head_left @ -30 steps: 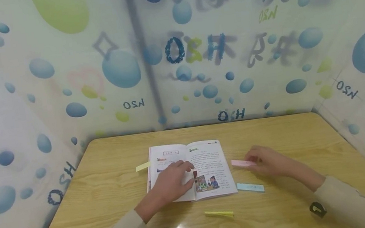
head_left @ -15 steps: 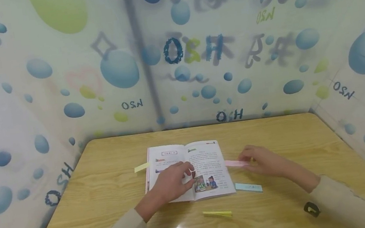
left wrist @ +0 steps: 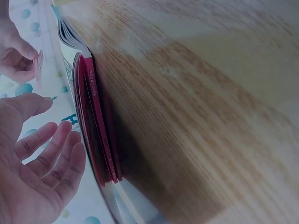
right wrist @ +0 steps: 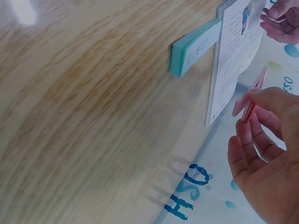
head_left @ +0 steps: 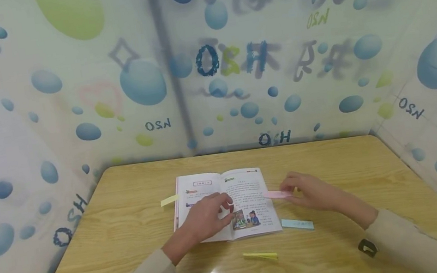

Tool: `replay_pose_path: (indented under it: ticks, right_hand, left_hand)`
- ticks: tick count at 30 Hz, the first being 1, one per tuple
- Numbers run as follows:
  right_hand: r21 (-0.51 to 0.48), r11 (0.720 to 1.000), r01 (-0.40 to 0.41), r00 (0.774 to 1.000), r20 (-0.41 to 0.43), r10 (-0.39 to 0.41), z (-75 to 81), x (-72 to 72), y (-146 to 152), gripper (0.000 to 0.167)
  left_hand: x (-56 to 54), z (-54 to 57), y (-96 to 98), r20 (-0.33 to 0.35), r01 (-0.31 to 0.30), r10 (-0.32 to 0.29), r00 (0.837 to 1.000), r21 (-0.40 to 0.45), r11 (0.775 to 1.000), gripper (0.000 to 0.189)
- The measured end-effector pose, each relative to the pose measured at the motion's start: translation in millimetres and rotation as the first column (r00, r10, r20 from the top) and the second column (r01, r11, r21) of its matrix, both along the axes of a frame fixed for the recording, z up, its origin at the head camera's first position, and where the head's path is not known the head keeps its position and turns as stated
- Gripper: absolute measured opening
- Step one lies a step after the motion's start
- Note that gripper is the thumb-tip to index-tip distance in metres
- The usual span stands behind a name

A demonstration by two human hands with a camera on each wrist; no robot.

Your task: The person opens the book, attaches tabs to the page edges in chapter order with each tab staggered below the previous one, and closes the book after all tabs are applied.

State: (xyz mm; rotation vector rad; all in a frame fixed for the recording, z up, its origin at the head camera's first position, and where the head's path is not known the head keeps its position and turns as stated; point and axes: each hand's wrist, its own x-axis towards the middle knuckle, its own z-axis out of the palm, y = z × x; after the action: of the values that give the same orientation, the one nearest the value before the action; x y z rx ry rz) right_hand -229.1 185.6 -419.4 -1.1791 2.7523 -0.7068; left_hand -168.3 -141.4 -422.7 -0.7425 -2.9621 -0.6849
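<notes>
Right hand [head_left: 310,194]: fingers pinch the pink pad [head_left: 275,194] at the right edge of the open book [head_left: 250,185]; page contact cannot be confirmed. Left hand [head_left: 207,216]: fingers loosely curved, holding nothing, over the book. In my judgement, a light pinch and steadied pages serve best. Blue pad [head_left: 297,224] and yellow pad [head_left: 260,256] lie on the surface [head_left: 330,158]. No container seen.
</notes>
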Motion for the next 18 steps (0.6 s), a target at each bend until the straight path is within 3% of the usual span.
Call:
replay_pose_path:
  ticks: [18]
  right_hand:
    - [-0.045, 0.997, -0.066, 0.998, -0.018, 0.066, 6.1, 0.0, -17, 0.019]
  left_hand:
    - [-1.5, -0.8, -0.5, -0.017, 0.006, -0.005, 1.0, 0.019, 1.0, 0.028]
